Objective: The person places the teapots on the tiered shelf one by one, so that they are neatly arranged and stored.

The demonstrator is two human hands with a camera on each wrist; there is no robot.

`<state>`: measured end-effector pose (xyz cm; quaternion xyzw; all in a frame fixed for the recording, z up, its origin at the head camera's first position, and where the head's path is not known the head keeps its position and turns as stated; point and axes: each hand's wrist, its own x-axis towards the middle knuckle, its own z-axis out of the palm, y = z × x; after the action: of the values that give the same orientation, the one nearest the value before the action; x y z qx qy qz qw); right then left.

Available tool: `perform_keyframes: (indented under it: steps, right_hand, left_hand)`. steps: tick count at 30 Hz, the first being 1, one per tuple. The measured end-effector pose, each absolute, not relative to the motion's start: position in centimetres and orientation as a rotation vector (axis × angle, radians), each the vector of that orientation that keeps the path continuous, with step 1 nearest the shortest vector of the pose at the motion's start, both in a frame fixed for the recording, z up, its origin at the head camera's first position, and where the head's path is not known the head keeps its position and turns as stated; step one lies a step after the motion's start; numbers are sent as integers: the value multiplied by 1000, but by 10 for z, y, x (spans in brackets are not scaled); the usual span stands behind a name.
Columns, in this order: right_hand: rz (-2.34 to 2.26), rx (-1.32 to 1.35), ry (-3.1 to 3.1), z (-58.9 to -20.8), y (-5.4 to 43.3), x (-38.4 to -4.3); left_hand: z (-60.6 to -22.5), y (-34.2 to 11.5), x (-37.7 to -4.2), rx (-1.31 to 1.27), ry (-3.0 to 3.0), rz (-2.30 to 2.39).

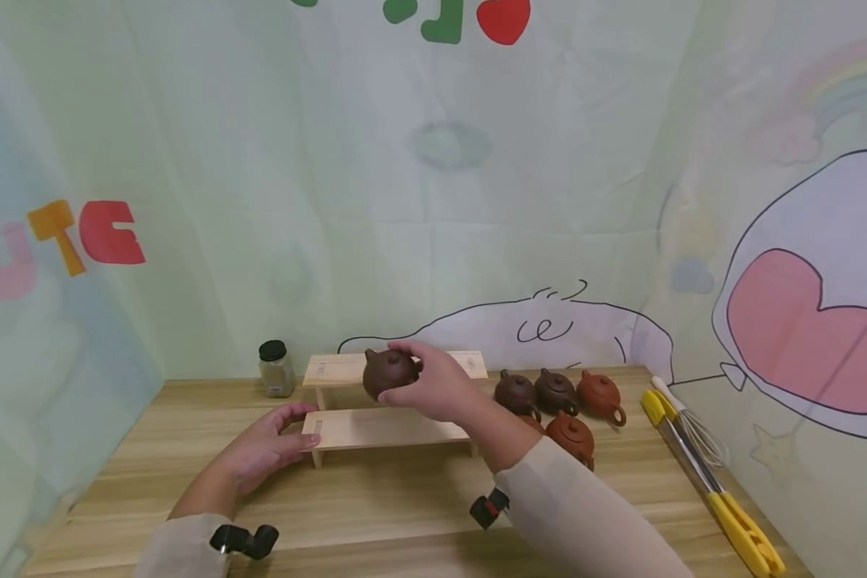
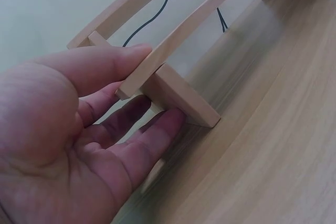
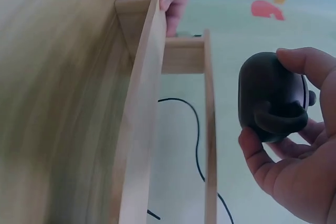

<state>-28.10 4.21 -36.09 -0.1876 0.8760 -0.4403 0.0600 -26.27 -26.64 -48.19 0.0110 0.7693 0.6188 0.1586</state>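
A dark brown teapot (image 1: 388, 374) is held up by my right hand (image 1: 433, 384) above the two-tier wooden stand (image 1: 383, 429). In the right wrist view, thumb and fingers pinch the teapot (image 3: 268, 95) around its body, and its handle faces the camera. My left hand (image 1: 270, 444) grips the left end of the stand's lower shelf. The left wrist view has the thumb on top of the shelf board (image 2: 173, 40), while the fingers curl beneath it against the leg (image 2: 186, 95).
Dark teapots (image 1: 515, 393) and reddish-brown teapots (image 1: 571, 437) stand right of the stand, one partly hidden by my right arm. A jar with a black lid (image 1: 277, 371) stands at left. Yellow-handled tongs (image 1: 715, 490) and a whisk (image 1: 701, 433) lie along the right edge.
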Motion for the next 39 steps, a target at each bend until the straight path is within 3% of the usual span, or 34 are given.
perform_keyframes:
  steps: [20, 31, 39]
  right_hand:
    - [-1201, -620, 2717, -364, -27, -335]
    - [-1227, -587, 2690, -368, -26, -332]
    - [-1315, -591, 2807, -363, -4, -299]
  left_hand:
    - [-481, -266, -262, 16, 2173, 1769]
    - [-480, -266, -265, 28, 2169, 1767]
    - [-480, -266, -264, 63, 2163, 1777]
